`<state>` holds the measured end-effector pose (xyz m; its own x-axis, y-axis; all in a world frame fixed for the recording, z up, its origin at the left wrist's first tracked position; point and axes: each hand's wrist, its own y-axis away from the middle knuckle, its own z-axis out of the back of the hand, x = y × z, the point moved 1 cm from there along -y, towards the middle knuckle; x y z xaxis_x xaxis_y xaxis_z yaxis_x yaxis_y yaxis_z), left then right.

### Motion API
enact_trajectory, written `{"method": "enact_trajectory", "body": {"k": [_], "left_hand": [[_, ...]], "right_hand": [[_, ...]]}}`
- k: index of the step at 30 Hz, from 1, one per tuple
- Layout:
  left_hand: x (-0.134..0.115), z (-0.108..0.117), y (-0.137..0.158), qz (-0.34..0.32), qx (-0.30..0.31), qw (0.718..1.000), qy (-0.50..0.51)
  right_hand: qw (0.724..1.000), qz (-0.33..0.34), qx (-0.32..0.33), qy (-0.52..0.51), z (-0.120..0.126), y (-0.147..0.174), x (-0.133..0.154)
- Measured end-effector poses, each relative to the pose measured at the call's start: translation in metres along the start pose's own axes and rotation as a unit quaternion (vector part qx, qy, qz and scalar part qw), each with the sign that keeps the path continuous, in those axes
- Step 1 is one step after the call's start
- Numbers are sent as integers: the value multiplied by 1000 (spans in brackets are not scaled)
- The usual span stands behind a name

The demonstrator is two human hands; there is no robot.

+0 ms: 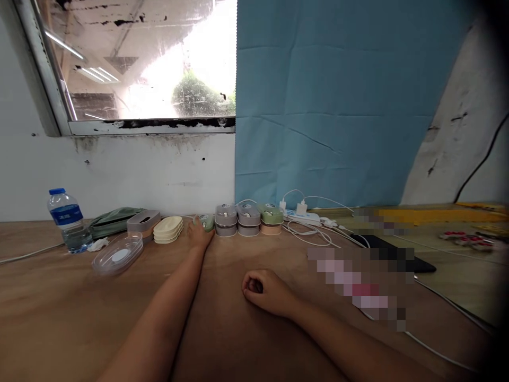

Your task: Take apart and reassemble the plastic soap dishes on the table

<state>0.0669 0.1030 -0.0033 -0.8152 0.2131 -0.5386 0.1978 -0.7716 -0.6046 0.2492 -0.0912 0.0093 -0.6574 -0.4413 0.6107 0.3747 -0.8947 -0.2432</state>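
My left hand [199, 233] is stretched far forward, its fingers and thumb about a small green lidded box [205, 220] by the wall. The hand hides the lower part of that box. Right beside it stand two grey-lidded boxes [226, 216] and a green-lidded box with an orange-brown base [271, 217], in a row. To the left of the hand is a stack of cream plastic trays [167, 228]. My right hand [270, 291] rests on the wooden table [238, 339], its fingers curled into a loose fist with nothing seen inside.
Farther left are a grey-and-orange container [143, 224], clear plastic lids [118, 254], a green pouch [113, 223] and a water bottle [68, 220]. Behind my right hand lie a power strip [300, 216] with white cables and a black flat object [413, 260]. Part of the right side is pixelated.
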Motion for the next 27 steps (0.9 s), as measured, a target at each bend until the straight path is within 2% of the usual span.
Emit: {"method": "enact_trajectory", "body": {"k": [3,6,11,14,16,18,21,24,27], "left_hand": [[4,4,-1,12,9,1000,19],[8,17,6,12,8,999,35],[17,61,36,11,-1,997,83],[26,90,57,17,24,986,162],[30,105,69,-1,76,967,243],[32,116,78,-41,141,933,330],[29,127,87,-116,231,880,398],[20,135,95,-175,303,838,419],[10,141,102,-210,348,811,420]], "right_hand": [[1000,3,-1,-1,1,0,1],[1000,1,-3,-3,2,2,1],[1000,10,-17,-17,4,3,3],[998,25,-53,-19,6,2,6],[995,47,-90,-16,9,2,8],[990,60,-127,-14,11,1,9],[986,49,-154,-28,14,2,6],[989,47,-125,-67,13,4,4],[992,60,-74,-87,13,7,4]]}}
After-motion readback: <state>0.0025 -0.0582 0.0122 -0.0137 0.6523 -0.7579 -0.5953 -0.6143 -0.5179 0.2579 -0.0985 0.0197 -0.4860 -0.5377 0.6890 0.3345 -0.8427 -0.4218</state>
